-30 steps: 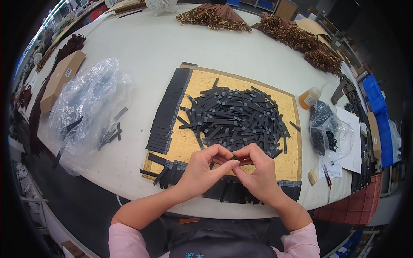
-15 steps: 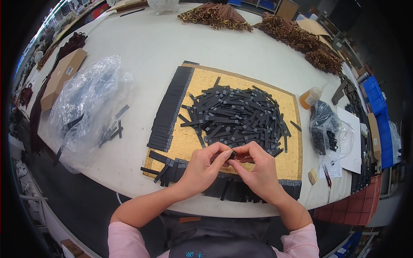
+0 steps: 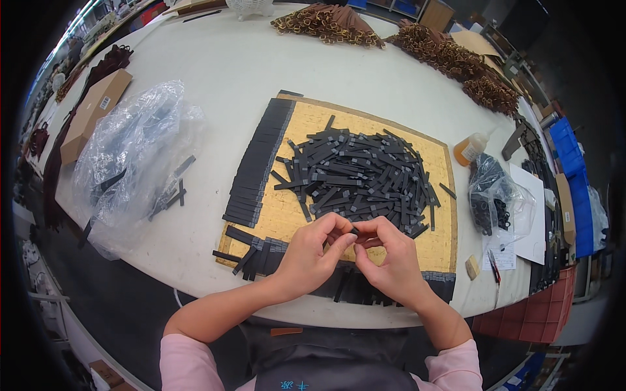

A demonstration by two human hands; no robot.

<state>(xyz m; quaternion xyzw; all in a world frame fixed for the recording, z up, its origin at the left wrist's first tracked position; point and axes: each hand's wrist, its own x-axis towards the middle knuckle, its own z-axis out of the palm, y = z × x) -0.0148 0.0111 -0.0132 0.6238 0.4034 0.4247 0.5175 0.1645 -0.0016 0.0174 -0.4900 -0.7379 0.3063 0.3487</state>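
Observation:
My left hand [image 3: 312, 253] and my right hand [image 3: 391, 257] meet over the near part of a yellow board [image 3: 287, 189]. Between their fingertips they pinch a small black strip [image 3: 354, 231], mostly covered by the fingers. Just beyond lies a loose heap of black strips [image 3: 358, 169] with greyish ends. A row of overlapping black strips [image 3: 257, 166] lines the board's left edge. Along the near edge, partly beneath my hands, runs another row of strips [image 3: 440, 285]; a few at its left end [image 3: 246, 255] lie askew.
At left are a clear plastic bag [image 3: 130, 163] and a cardboard box [image 3: 94, 117]. To the right stand an amber liquid bottle [image 3: 470, 148], a bag of black parts [image 3: 492, 195], a tan block [image 3: 472, 267] and a red-handled tool [image 3: 496, 268]. Brown strap bundles [image 3: 329, 26] lie at the far edge.
My fingers have shifted slightly around the small strip, and less of it shows between them. My right thumb has moved down, away from the left fingertips. The heap looks the same.

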